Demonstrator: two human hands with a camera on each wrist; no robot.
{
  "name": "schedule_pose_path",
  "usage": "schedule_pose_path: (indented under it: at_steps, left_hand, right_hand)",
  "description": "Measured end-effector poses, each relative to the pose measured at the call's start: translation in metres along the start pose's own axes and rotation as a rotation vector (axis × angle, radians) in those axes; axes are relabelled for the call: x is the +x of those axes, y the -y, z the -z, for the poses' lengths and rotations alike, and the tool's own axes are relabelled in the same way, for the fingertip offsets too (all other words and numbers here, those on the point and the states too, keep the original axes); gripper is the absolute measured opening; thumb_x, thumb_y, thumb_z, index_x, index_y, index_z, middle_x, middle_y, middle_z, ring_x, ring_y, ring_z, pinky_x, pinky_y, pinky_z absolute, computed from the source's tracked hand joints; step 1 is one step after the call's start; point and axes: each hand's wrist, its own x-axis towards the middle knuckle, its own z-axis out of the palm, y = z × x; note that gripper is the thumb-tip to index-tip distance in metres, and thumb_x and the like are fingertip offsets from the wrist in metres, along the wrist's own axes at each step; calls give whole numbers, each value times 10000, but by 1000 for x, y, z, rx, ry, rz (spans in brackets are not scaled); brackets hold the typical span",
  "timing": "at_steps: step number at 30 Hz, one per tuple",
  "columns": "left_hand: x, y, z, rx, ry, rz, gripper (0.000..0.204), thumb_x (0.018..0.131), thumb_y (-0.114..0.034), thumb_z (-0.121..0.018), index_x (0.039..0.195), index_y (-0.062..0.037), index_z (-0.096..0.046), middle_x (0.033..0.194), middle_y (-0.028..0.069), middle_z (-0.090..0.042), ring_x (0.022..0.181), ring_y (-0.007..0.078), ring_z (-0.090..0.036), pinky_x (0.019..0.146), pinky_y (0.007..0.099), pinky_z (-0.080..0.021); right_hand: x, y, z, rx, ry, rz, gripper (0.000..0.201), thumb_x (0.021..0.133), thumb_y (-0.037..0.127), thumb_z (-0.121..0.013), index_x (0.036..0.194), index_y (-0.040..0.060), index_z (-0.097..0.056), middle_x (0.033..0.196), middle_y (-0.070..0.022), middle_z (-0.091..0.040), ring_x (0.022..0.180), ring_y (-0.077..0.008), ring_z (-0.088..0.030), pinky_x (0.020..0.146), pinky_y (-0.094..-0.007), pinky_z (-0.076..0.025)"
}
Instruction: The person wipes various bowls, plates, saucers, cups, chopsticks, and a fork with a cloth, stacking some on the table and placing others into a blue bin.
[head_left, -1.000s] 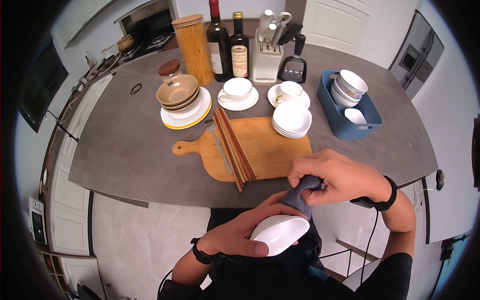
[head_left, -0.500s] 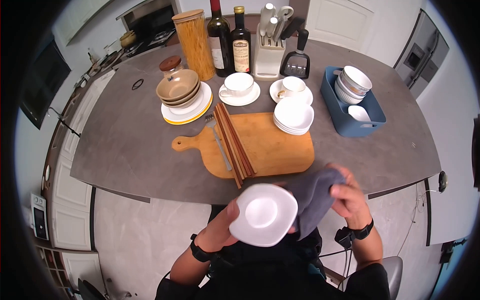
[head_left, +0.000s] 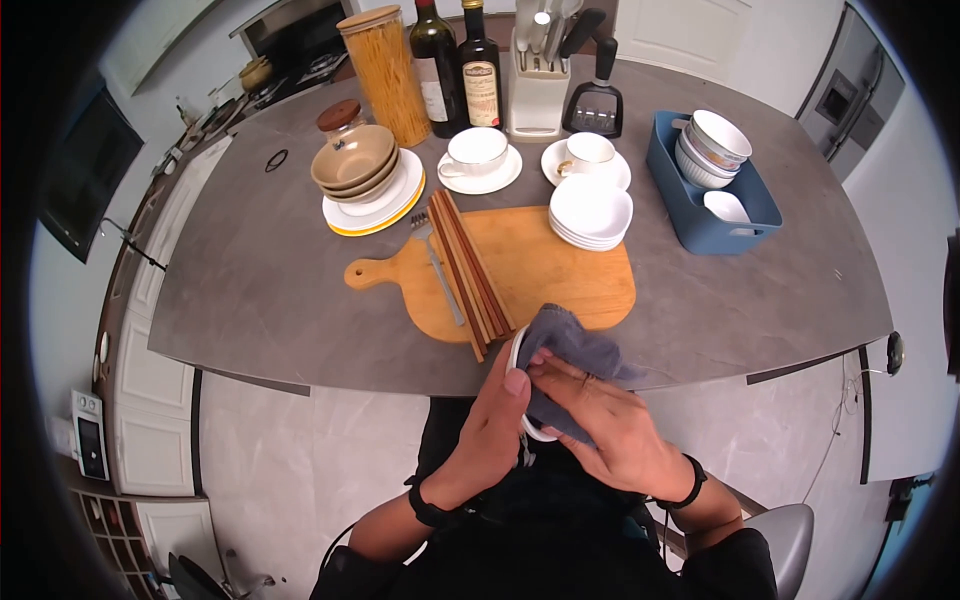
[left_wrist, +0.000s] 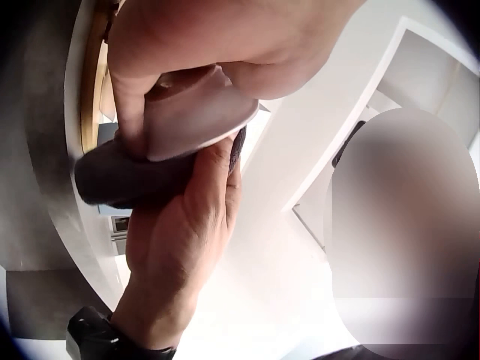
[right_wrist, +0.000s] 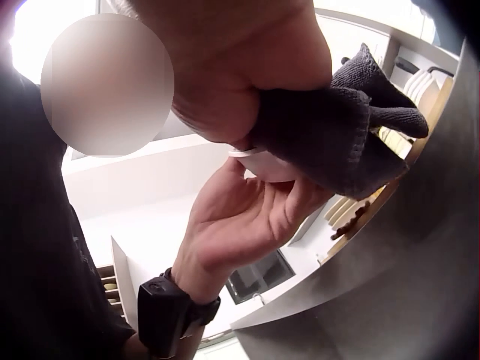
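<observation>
Your left hand (head_left: 490, 430) grips a small white dish (left_wrist: 199, 120) held up on its edge, thumb over the rim; the head view hides most of the fingers behind it. Your right hand (head_left: 610, 425) is partly closed, holding a grey cloth (head_left: 575, 345) against the inner side of the dish, its folds hanging out past the fingers. The exact bend of the right fingertips cannot be told. You have the dish in front of your body, at the near edge of the worktop (head_left: 300, 310) as the head view shows it.

Beyond your hands lies a wooden board (head_left: 560, 290). It bears a fork (head_left: 440, 275) just beside a bundle of chopsticks (head_left: 467, 270), whose near ends pass its edge, and a stack of white dishes (head_left: 591, 212) at its far right corner. To the right, a blue basket (head_left: 690, 220) contains bowls.

Farther back, note brown bowls (head_left: 354, 160) stacked on plates, two cups on saucers, then a jar of spaghetti (head_left: 385, 80), two dark bottles and a knife block (head_left: 537, 100).
</observation>
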Motion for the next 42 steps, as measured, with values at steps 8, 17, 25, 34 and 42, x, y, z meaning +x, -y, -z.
schedule_pose_path:
  at_steps: [8, 17, 25, 34, 42]
  left_hand:
    - [7, -17, -15, 204, -127, -370, 1063, 871, -834, -475, 1484, 23, -328, 1416, 208, -508, 1256, 296, -578, 1033, 434, -493]
    - [-6, -11, -4, 220, -163, -318, 975, 982, -729, -384, 1540, 56, -237, 1482, 186, -423, 1398, 264, -424, 1152, 391, -346]
    - [7, -7, -6, 27, -104, -282, 1017, 911, -788, -462, 1495, 36, -350, 1450, 207, -519, 1338, 319, -536, 1120, 455, -428]
    - [-9, -5, -1, 156, 163, -36, 616, 1075, -530, -331, 1343, 4, -480, 986, 149, -688, 681, 204, -709, 533, 289, -536]
    - [-19, -5, 10, -66, 190, -32, 519, 1046, -397, -491, 1345, 26, -478, 1035, 99, -651, 836, 129, -670, 705, 250, -533]
  right_hand:
    - [-19, 17, -12, 607, 22, -184, 553, 911, 97, -685, 1414, -56, -513, 1442, -245, -544, 1331, -380, -551, 1084, -421, -452]
    - [4, -4, -20, -191, 72, 35, 786, 828, 349, -743, 1447, -58, -480, 1536, -217, -458, 1458, -360, -406, 1184, -489, -314]
    - [-39, 6, -16, 1175, -310, -635, 600, 1093, 456, -389, 1346, -65, -544, 1348, -184, -627, 1206, -330, -640, 1081, -459, -465]
    - [7, -6, 17, 146, 50, 66, 800, 1025, 663, -246, 1514, 69, -464, 1561, -217, -421, 1484, -416, -325, 1204, -568, -221]
    - [26, 3, 12, -107, 34, 10, 532, 845, 155, -734, 1347, 90, -571, 1180, -113, -612, 1035, -332, -631, 848, -434, -513]
